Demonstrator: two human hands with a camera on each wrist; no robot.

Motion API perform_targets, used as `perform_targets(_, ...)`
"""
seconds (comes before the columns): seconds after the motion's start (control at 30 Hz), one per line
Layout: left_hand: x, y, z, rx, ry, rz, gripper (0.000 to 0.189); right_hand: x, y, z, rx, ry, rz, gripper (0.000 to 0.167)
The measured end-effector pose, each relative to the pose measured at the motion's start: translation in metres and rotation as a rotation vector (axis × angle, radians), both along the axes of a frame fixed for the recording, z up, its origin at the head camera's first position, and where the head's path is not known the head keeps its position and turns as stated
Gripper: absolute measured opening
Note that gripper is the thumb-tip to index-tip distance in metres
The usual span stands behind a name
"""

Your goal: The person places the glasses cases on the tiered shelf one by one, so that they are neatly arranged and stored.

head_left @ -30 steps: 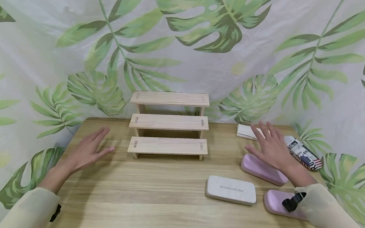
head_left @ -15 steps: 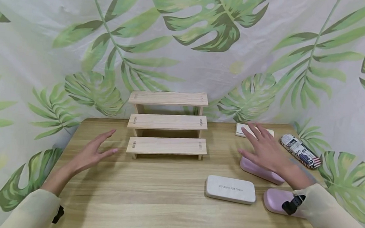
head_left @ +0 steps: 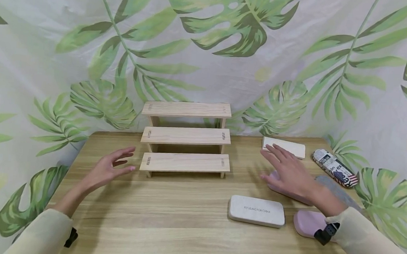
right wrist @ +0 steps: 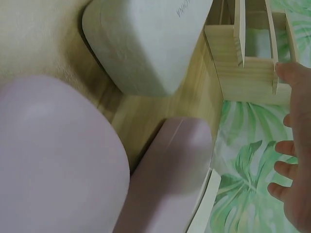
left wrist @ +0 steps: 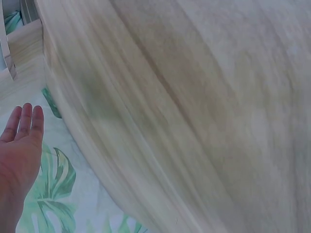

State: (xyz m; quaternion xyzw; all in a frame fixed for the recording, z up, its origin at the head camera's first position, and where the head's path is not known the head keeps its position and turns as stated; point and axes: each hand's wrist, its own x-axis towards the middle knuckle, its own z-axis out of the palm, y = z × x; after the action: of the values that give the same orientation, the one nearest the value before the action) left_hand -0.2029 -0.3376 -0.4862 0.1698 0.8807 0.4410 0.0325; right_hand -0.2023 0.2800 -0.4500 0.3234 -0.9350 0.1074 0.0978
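My left hand [head_left: 108, 168] hovers over the table's left side, thumb and fingers apart, just left of a three-step wooden shelf [head_left: 185, 162]. Nothing is in it; the left wrist view also shows the hand's straight fingers [left wrist: 24, 121]. On the right, my right hand [head_left: 290, 176] is held in the air with fingers spread and holds nothing. It overlaps a lilac glasses case [head_left: 276, 184] in the head view, hiding much of it. A pale grey glasses case [head_left: 257, 211] with small lettering lies nearer the front. Another lilac case [head_left: 306, 222] is partly behind the right cuff.
A white flat case [head_left: 292, 148] lies at the back right, beside a newspaper-print case [head_left: 335, 167]. Past the right forearm shows a grey case [head_left: 338, 191]. A leaf-print cloth [head_left: 221, 77] hangs behind the wooden table [head_left: 168, 227].
My left hand has moved right, closer to the shelf, its fingers bending a little. My right hand has shifted left and slightly nearer, uncovering the white case and the grey one. The cases stay put.
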Motion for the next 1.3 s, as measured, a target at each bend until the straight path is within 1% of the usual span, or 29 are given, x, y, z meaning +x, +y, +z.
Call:
perform_targets(0.2,-0.002,0.005,-0.005,0.035,-0.027,-0.015,0.071,0.005,-0.004,-0.001,0.002,0.06,0.076,0.081)
perform_targets(0.33,-0.002,0.007,-0.007,0.071,-0.043,-0.005,0.07,0.01,-0.006,-0.004,-0.014,0.083,0.135,0.078)
perform_targets(0.43,-0.001,0.008,-0.008,0.103,-0.039,0.002,0.068,0.014,-0.007,-0.007,-0.017,0.092,0.172,0.075)
perform_targets(0.57,0.0,0.009,-0.008,0.123,-0.013,-0.007,0.065,0.021,-0.009,-0.009,-0.022,0.073,0.196,0.072)
perform_targets(0.77,-0.001,0.012,-0.01,0.14,0.027,-0.04,0.06,0.032,-0.011,-0.013,-0.034,0.048,0.228,0.07)
perform_targets(0.93,-0.001,0.015,-0.012,0.182,0.029,-0.046,0.058,0.038,-0.013,-0.02,-0.039,0.052,0.27,0.069)
perform_targets(1.07,0.0,0.016,-0.013,0.188,0.04,-0.058,0.057,0.042,-0.015,-0.026,-0.05,0.048,0.311,0.068)
perform_targets(1.17,0.001,0.017,-0.014,0.19,0.047,-0.068,0.056,0.045,-0.017,-0.029,-0.066,0.027,0.338,0.067)
perform_targets(1.3,0.001,0.019,-0.014,0.202,0.051,-0.077,0.051,0.05,-0.019,-0.032,-0.087,-0.009,0.341,0.065)
